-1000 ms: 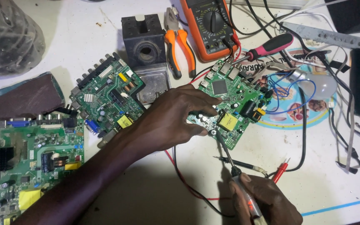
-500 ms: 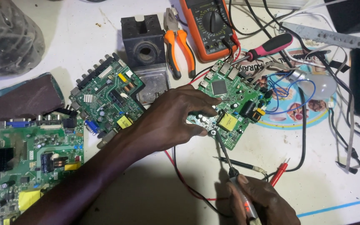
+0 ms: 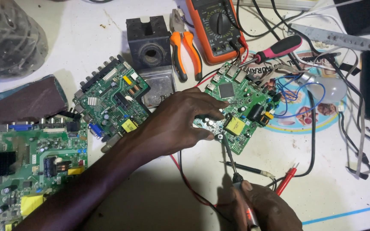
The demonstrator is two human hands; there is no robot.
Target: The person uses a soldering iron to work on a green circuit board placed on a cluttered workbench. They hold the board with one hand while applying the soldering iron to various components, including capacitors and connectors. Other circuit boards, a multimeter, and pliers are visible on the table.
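My left hand (image 3: 176,124) reaches in from the lower left and presses on the left part of a small green circuit board (image 3: 240,109), fingers curled over its edge. Whether something thin sits under the fingertips is hidden. My right hand (image 3: 262,209) at the bottom edge grips a slim pointed tool (image 3: 230,156). Its metal tip touches the board's near corner, just beside my left fingertips. A red probe (image 3: 287,179) and a thin black probe (image 3: 247,167) lie loose on the table between my right hand and the board.
An orange multimeter (image 3: 217,28) and orange-handled pliers (image 3: 185,49) lie at the back, next to a black block (image 3: 150,42) and a pink-handled screwdriver (image 3: 279,48). Two more green boards (image 3: 110,100) (image 3: 26,167) sit on the left. Tangled wires (image 3: 356,141) and a bulb (image 3: 328,90) fill the right side.
My right hand has shifted slightly along the bottom edge with the tool's tip staying on the board. The left hand has stayed on the board.
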